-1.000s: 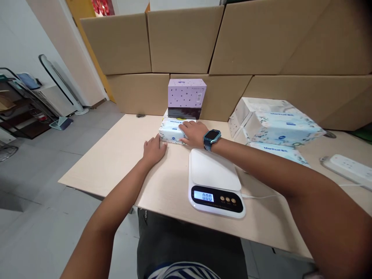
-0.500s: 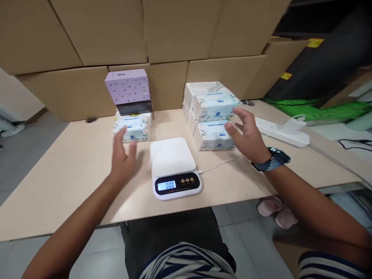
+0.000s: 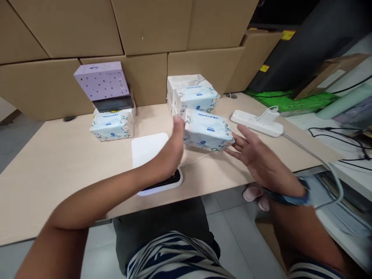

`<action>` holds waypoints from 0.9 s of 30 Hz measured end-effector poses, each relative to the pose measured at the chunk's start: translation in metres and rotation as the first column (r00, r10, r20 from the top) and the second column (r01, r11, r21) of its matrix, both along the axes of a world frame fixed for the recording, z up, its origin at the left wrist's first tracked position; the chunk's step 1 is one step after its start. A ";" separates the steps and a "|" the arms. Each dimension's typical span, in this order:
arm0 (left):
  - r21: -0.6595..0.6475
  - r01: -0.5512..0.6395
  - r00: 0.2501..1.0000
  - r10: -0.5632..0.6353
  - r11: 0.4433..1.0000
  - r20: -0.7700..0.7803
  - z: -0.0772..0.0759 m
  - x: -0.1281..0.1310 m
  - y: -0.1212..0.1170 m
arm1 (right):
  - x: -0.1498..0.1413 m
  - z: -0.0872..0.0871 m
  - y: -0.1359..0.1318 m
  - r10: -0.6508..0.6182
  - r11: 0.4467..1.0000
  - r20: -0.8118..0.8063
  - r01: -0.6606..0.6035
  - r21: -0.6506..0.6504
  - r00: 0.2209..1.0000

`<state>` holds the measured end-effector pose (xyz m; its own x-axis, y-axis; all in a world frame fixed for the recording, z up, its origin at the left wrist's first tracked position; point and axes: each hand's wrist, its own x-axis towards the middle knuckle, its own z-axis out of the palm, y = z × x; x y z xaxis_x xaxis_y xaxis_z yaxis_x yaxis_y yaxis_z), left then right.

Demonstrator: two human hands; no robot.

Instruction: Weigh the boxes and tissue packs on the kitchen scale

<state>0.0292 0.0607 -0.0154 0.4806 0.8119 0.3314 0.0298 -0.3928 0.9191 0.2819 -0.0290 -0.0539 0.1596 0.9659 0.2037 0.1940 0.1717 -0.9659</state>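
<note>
A soft white tissue pack [image 3: 207,131] with blue lettering and a leaf pattern is tilted between my hands, in front of similar packs [image 3: 197,97]. My left hand [image 3: 171,149] presses against its left end, thumb up, while the other fingers are mostly hidden. At the right end, the fingers of my right hand [image 3: 258,159] touch the lower corner, with the thumb raised apart. Below my left forearm lies a white kitchen scale [image 3: 148,147]; my hand and wrist cover most of its display panel.
To the left, a purple box [image 3: 103,83] rests on a dark box above another tissue pack [image 3: 112,126]. A power strip [image 3: 257,122] with a plugged-in charger lies to the right. Cardboard boxes [image 3: 145,27] wall off the back of the table. A thin white cable runs from the scale.
My left hand has crossed rightward over the scale to the tissue pack. The front pack has come away from the stack and tilted. The view has shifted right.
</note>
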 end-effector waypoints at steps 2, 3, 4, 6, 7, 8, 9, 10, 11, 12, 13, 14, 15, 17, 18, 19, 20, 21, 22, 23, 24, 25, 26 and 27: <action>-0.107 -0.033 0.999 0.036 0.994 0.028 0.024 -0.040 -0.027 | -0.005 0.012 -0.021 0.128 0.990 -0.141 -0.135 -0.041 0.982; -0.104 -0.055 0.998 0.058 0.993 0.022 0.034 -0.058 -0.038 | -0.010 0.018 -0.024 0.193 0.978 -0.167 -0.203 -0.044 0.967; -0.075 -0.095 0.995 0.096 0.993 0.011 0.042 -0.073 -0.046 | -0.017 0.022 -0.022 0.238 0.968 -0.182 -0.248 -0.039 0.954; 0.028 -0.198 0.980 0.198 0.980 0.014 0.045 -0.095 -0.054 | -0.036 0.025 -0.003 0.277 0.957 -0.203 -0.288 -0.025 0.939; 0.068 -0.271 0.963 0.269 0.960 0.037 0.039 -0.102 -0.054 | -0.047 0.023 0.011 0.278 0.957 -0.209 -0.289 -0.019 0.937; 0.087 -0.354 0.935 0.348 0.931 0.070 0.028 -0.108 -0.051 | -0.059 0.020 0.026 0.274 0.959 -0.206 -0.282 -0.013 0.939; 0.075 -0.430 0.901 0.423 0.900 0.097 0.016 -0.113 -0.047 | -0.070 0.016 0.040 0.268 0.961 -0.192 -0.275 -0.008 0.944; 0.036 -0.491 0.868 0.486 0.870 0.104 0.002 -0.118 -0.042 | -0.079 0.011 0.053 0.260 0.964 -0.167 -0.264 -0.001 0.951; -0.008 -0.532 0.842 0.530 0.847 0.096 -0.012 -0.123 -0.035 | -0.087 0.005 0.064 0.249 0.968 -0.131 -0.249 0.014 0.960; -0.045 -0.556 0.826 0.558 0.830 0.078 -0.025 -0.128 -0.029 | -0.093 0.001 0.072 0.232 0.972 -0.088 -0.229 0.043 0.969; -0.070 -0.566 0.820 0.570 0.821 0.057 -0.036 -0.132 -0.023 | -0.096 -0.003 0.077 0.214 0.975 -0.043 -0.210 0.079 0.976; -0.089 -0.569 0.818 0.573 0.818 0.038 -0.046 -0.136 -0.016 | -0.097 -0.007 0.080 0.194 0.975 -0.008 -0.191 0.114 0.981; -0.106 -0.573 0.815 0.578 0.813 0.026 -0.054 -0.139 -0.010 | -0.096 -0.009 0.081 0.175 0.975 0.009 -0.175 0.139 0.984; -0.148 -0.576 0.812 0.584 0.804 0.013 -0.066 -0.142 0.001 | -0.092 -0.011 0.080 0.183 0.977 -0.035 -0.178 0.120 0.983; -0.168 -0.570 0.814 0.580 0.804 0.012 -0.070 -0.142 0.005 | -0.090 -0.012 0.079 0.198 0.978 -0.094 -0.190 0.081 0.976; -0.181 -0.562 0.820 0.573 0.807 0.011 -0.073 -0.141 0.007 | -0.088 -0.013 0.078 0.208 0.978 -0.168 -0.206 0.034 0.963; -0.186 -0.551 0.827 0.562 0.814 0.009 -0.075 -0.140 0.008 | -0.088 -0.014 0.076 0.214 0.974 -0.247 -0.225 -0.014 0.945; -0.192 -0.535 0.837 0.546 0.823 0.006 -0.075 -0.137 0.007 | -0.088 -0.015 0.075 0.211 0.968 -0.322 -0.242 -0.059 0.923; -0.200 -0.512 0.853 0.522 0.836 0.000 -0.074 -0.134 0.004 | -0.088 -0.017 0.074 0.202 0.960 -0.383 -0.260 -0.106 0.901; -0.212 -0.480 0.872 0.490 0.851 -0.007 -0.072 -0.130 0.001 | -0.089 -0.019 0.074 0.189 0.949 -0.425 -0.277 -0.153 0.885; -0.224 -0.439 0.894 0.449 0.870 -0.010 -0.069 -0.126 -0.004 | -0.091 -0.021 0.073 0.185 0.932 -0.450 -0.301 -0.201 0.873; -0.237 -0.391 0.916 0.401 0.890 -0.008 -0.066 -0.123 -0.009 | -0.092 -0.023 0.072 0.191 0.913 -0.457 -0.328 -0.242 0.869; -0.247 -0.341 0.936 0.352 0.907 -0.001 -0.064 -0.120 -0.014 | -0.093 -0.024 0.071 0.207 0.895 -0.448 -0.353 -0.272 0.870; -0.254 -0.293 0.952 0.305 0.921 0.007 -0.062 -0.118 -0.018 | -0.094 -0.025 0.070 0.230 0.882 -0.425 -0.372 -0.289 0.876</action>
<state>-0.0890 0.0425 -0.0773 0.1915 0.9745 0.1172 0.0665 -0.1320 0.9890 0.1883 0.0411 -0.0786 -0.1569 0.9724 -0.1725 -0.1916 -0.2013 -0.9606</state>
